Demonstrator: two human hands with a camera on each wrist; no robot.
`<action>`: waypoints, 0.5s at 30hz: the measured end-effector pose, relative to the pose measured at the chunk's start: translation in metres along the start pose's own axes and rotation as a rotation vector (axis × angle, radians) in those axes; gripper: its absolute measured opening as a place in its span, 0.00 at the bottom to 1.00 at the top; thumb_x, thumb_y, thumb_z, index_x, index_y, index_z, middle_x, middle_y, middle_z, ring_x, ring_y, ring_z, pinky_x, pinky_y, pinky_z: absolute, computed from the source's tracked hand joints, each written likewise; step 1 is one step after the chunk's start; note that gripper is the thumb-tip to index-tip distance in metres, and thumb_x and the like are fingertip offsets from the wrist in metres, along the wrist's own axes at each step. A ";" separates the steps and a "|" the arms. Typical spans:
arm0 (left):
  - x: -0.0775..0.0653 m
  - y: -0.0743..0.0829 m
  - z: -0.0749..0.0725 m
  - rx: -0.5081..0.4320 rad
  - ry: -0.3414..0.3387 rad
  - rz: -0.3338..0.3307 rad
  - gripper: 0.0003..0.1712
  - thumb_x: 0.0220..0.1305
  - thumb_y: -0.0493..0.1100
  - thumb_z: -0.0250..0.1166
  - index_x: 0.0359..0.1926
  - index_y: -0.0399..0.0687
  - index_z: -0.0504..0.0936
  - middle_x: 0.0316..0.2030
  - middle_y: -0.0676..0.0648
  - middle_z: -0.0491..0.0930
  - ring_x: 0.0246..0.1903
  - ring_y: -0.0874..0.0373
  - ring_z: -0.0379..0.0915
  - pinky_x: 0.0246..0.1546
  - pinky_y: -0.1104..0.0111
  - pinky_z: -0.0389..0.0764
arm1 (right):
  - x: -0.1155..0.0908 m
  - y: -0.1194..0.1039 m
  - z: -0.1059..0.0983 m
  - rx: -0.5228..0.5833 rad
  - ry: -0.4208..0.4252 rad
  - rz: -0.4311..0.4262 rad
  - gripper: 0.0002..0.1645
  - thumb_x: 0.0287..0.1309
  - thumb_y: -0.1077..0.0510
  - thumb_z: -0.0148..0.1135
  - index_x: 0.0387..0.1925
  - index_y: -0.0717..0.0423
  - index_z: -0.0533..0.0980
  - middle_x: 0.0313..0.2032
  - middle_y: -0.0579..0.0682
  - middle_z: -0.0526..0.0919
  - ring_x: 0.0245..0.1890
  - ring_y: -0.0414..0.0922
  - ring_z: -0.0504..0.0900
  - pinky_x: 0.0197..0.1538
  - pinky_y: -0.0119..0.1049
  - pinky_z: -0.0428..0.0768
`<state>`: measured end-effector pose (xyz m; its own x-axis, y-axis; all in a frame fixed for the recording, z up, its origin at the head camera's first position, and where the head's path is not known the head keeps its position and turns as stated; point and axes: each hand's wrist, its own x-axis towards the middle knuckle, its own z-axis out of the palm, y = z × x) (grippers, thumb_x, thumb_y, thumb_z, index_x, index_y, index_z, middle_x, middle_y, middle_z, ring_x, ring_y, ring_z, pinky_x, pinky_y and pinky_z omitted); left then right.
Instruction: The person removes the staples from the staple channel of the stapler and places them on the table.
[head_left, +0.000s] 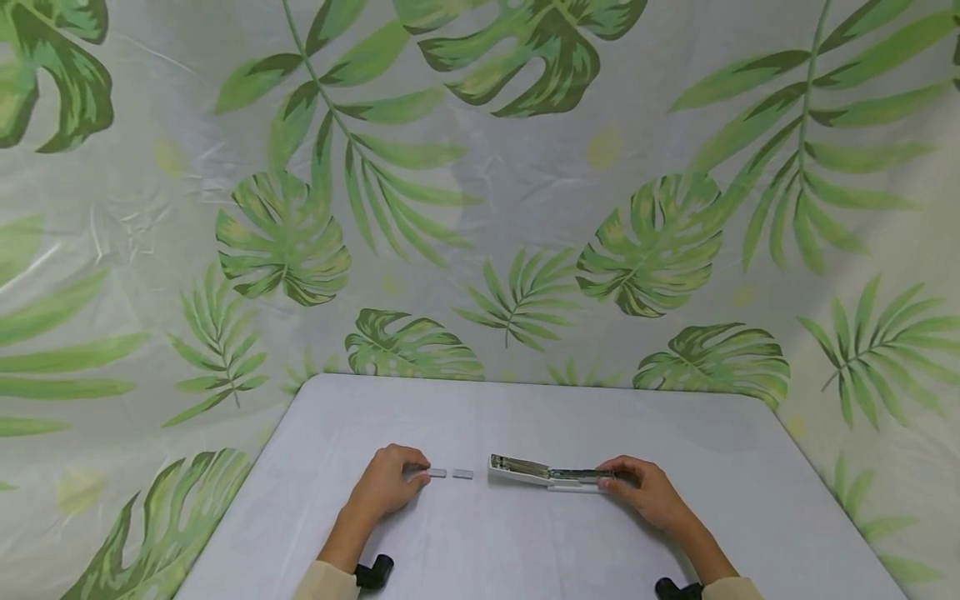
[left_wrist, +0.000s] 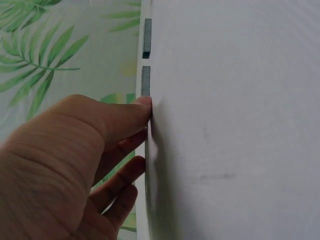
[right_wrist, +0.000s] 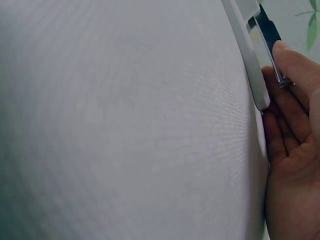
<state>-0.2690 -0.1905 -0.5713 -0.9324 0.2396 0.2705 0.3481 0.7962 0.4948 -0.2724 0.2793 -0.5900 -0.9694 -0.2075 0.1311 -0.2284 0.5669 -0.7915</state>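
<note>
A white stapler (head_left: 521, 472) lies on the table with its top swung far open, so that its metal inside shows. My right hand (head_left: 641, 492) holds it at its right end; in the right wrist view the thumb (right_wrist: 295, 62) lies on the dark metal rail and the fingers are behind the stapler's end. To the left, my left hand (head_left: 387, 482) pinches the near end of a grey staple strip (left_wrist: 145, 81) between thumb and forefinger. A second staple strip (head_left: 462, 474) lies in line with it, a small gap apart, between that strip and the stapler.
The white-covered table (head_left: 510, 550) has its far edge (head_left: 540, 385) just beyond the hands. Behind it hangs a leaf-patterned cloth (head_left: 517, 192). Black wrist mounts (head_left: 375, 572) show at both sleeves.
</note>
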 end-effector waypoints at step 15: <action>-0.010 0.008 -0.010 0.029 -0.107 -0.067 0.25 0.63 0.46 0.75 0.59 0.43 0.84 0.58 0.41 0.84 0.63 0.42 0.77 0.64 0.49 0.77 | -0.011 -0.012 -0.012 -0.088 -0.091 -0.053 0.25 0.64 0.44 0.71 0.58 0.50 0.80 0.56 0.48 0.85 0.60 0.49 0.83 0.62 0.35 0.80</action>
<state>-0.2562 -0.1918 -0.5616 -0.9591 0.2421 0.1469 0.2831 0.8280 0.4840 -0.2602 0.2840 -0.5747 -0.9447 -0.3076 0.1134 -0.2896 0.6206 -0.7287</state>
